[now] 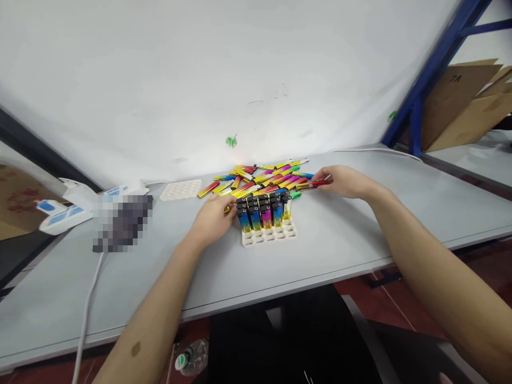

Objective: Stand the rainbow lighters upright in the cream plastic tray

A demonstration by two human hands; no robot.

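A white rack with rows of holes (270,239) stands on the table. Its back rows hold several upright lighters (266,216) with black tops and shiny blue, pink and yellow bodies, while the front holes are bare. Just left of the rack is my left hand (213,217), fingers curled together; a shiny yellow bit of a lighter (227,209) shows at its fingertips, the rest hidden. At the right end of a loose pile of colourful lighters (260,180), my right hand (342,181) pinches a red lighter (317,184).
A second white rack (181,190) lies flat behind, left of the pile. Power strips (76,213), a blurred-out dark object (124,224) and a white cable (91,293) occupy the left side. A wall rises behind the table (320,245). A plastic bottle (194,357) is on the floor.
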